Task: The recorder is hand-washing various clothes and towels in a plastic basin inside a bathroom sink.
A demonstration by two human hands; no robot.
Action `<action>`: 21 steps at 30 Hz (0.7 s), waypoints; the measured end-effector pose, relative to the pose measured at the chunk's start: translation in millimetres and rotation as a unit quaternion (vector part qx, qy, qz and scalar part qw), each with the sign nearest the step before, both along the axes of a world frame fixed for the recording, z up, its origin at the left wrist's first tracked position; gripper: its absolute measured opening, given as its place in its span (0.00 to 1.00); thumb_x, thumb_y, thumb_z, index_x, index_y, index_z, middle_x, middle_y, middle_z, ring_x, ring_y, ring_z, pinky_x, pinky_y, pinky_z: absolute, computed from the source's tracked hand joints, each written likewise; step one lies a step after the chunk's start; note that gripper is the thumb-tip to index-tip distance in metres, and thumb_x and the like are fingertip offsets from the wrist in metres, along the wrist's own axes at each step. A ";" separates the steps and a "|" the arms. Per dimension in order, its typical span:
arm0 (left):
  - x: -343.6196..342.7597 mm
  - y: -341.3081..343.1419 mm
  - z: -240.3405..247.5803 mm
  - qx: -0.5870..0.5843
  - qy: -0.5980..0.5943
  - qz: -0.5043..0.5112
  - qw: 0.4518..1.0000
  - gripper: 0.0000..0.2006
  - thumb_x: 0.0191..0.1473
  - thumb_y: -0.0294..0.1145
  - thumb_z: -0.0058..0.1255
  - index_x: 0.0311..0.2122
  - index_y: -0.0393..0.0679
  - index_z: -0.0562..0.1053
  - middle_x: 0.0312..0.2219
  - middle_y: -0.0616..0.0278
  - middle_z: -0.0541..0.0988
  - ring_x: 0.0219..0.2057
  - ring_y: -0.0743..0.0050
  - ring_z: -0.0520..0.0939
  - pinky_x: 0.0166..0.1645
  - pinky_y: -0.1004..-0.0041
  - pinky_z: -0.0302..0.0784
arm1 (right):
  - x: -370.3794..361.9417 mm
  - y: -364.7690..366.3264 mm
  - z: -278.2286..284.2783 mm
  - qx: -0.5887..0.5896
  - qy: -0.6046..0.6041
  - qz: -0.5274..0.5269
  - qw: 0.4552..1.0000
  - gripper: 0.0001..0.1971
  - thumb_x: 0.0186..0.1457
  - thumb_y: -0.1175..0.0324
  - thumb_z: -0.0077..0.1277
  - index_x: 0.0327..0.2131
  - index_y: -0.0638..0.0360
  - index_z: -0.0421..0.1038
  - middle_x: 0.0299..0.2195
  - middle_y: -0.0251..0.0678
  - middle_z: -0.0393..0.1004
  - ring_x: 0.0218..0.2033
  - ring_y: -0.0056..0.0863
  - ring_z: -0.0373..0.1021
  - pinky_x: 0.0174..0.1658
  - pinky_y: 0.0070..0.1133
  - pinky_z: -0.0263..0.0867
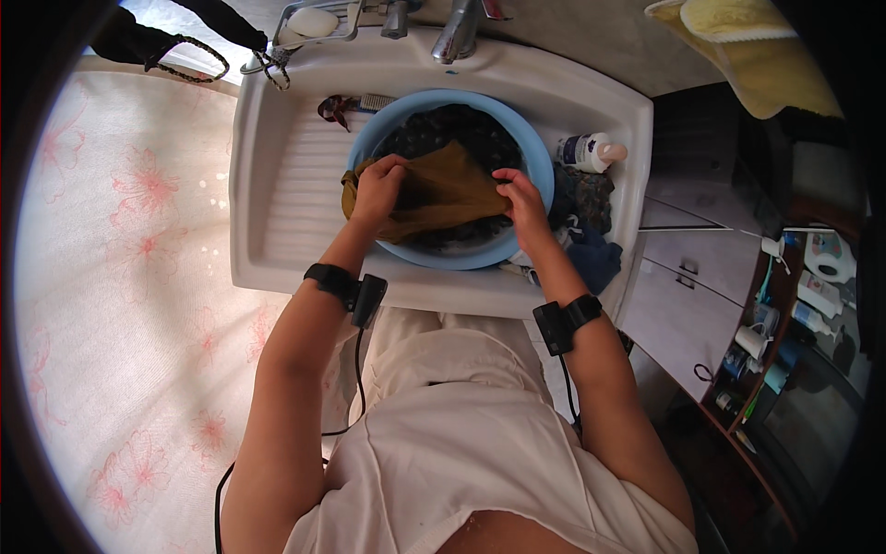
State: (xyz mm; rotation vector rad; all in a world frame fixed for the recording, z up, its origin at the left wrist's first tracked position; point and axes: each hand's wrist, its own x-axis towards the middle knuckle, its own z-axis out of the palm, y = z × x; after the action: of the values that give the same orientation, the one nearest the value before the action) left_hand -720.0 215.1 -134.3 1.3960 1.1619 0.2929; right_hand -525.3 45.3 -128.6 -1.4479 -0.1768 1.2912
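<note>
A brown-mustard cloth (pixel 443 189) is stretched between my two hands over a round light-blue basin (pixel 540 198). My left hand (pixel 377 189) grips the cloth's left part near the basin's rim, and some of the cloth hangs over that rim. At the cloth's right edge my right hand (pixel 524 201) pinches it between thumb and fingers. Dark water with bubbles (pixel 466 129) shows in the basin behind the cloth; whatever lies lower in it is hidden.
The basin stands in a white sink (pixel 286 263) with a ribbed left side. Right of it are a white bottle (pixel 591 152) and dark wet clothes (pixel 591 249). A brush (pixel 374 103) lies behind left, under the faucet (pixel 454 37). A flowered curtain (pixel 138 277) hangs at left.
</note>
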 end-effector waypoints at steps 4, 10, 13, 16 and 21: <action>12.6 -12.8 39.1 0.032 -0.115 0.007 0.993 0.10 0.51 0.29 0.42 0.33 0.37 0.73 0.22 0.69 0.74 0.28 0.81 0.73 0.35 0.77 0.69 | -16.1 14.4 0.6 -0.042 0.068 -0.005 0.997 0.15 0.57 0.57 0.45 0.43 0.53 0.67 0.37 0.30 0.70 0.40 0.22 0.67 0.44 0.20 0.63; 61.0 -52.1 79.0 0.043 -0.174 -0.112 0.977 0.10 0.51 0.35 0.48 0.32 0.39 0.73 0.23 0.66 0.75 0.27 0.75 0.75 0.36 0.76 0.70 | -32.4 50.7 -41.7 0.111 0.365 -0.030 0.924 0.21 0.59 0.48 0.41 0.45 0.53 0.66 0.42 0.32 0.70 0.43 0.27 0.69 0.47 0.28 0.64; 78.8 -61.2 74.6 0.344 -0.044 -0.133 0.928 0.16 0.49 0.45 0.54 0.23 0.42 0.74 0.16 0.49 0.73 0.22 0.46 0.76 0.28 0.63 0.72 | -44.1 62.4 -55.3 0.367 0.537 0.057 0.757 0.20 0.60 0.49 0.38 0.46 0.53 0.65 0.44 0.35 0.70 0.45 0.30 0.69 0.49 0.30 0.65; 64.4 -27.3 51.4 0.375 0.101 -0.043 0.921 0.17 0.49 0.47 0.52 0.20 0.44 0.73 0.17 0.52 0.75 0.23 0.47 0.77 0.28 0.57 0.72 | -77.4 72.2 -7.6 0.037 0.335 -0.080 0.938 0.19 0.62 0.52 0.33 0.47 0.54 0.64 0.44 0.37 0.70 0.46 0.32 0.68 0.50 0.31 0.64; 63.1 -31.1 51.9 0.356 0.118 -0.042 0.926 0.18 0.51 0.48 0.51 0.20 0.44 0.71 0.19 0.53 0.75 0.24 0.48 0.77 0.27 0.58 0.72 | -66.7 67.0 8.5 -0.028 0.244 -0.108 0.963 0.18 0.63 0.57 0.30 0.47 0.57 0.64 0.44 0.38 0.70 0.46 0.33 0.68 0.48 0.29 0.66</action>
State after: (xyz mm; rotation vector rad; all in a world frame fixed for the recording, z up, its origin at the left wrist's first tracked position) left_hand -656.9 184.0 -82.4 2.1608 1.2420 0.5310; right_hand -592.0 112.2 -120.1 -1.1184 0.3389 1.4359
